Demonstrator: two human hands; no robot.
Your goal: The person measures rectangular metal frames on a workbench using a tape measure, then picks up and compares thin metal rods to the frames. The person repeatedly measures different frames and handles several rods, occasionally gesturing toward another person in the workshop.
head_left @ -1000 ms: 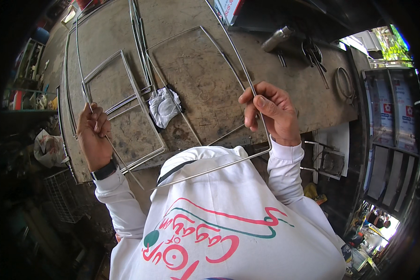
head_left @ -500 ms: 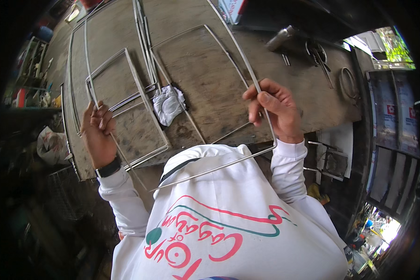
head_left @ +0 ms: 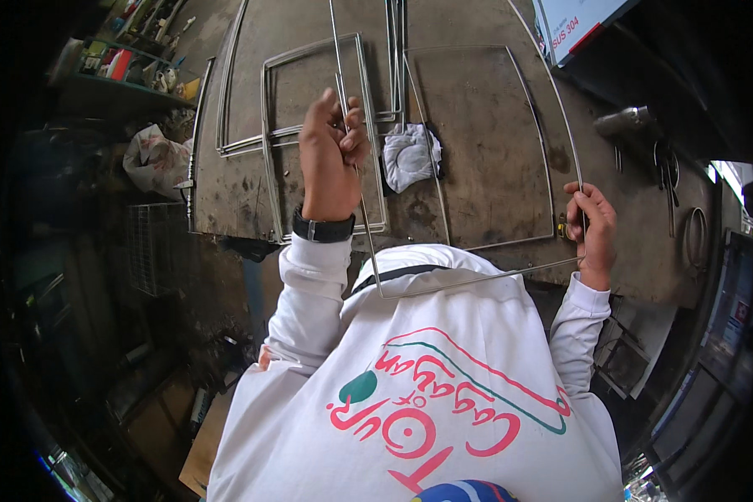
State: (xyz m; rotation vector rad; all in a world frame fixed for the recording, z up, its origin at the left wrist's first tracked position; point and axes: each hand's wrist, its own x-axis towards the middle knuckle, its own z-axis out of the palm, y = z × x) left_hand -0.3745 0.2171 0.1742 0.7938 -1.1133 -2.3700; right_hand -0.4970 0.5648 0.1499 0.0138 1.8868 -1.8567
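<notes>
**Wire frame lifted higher between two hands**

Since the earlier frames, the left hand has been raised and moved toward the middle, and the bent wire frame has been swung with it, so that its left side now stands steeper over the desk.

The wire frame is held in the air above the desk, close in front of the chest of the person. It is made of thin, bare, grey metal rod, bent into an open rectangle with rounded corners. The left rod is gripped by the closed left hand, near its upper part. The right side is pinched by the closed right hand, just above the lower right corner. The frame is judged to be light but springy: such a long thin rod can flex and twist when it is held at one point only, so a grip on two opposite sides, as now, seems the steadiest. The smooth metal may slip in the fingers.

A dark wristband is worn on the left wrist, and white sleeves cover both arms.

On the worn, stained desk, several other rod frames of similar shape are laid flat, some overlapping. A crumpled white cloth lies between them. A coil of wire and some tools are seen at the right edge, blurred.
</notes>
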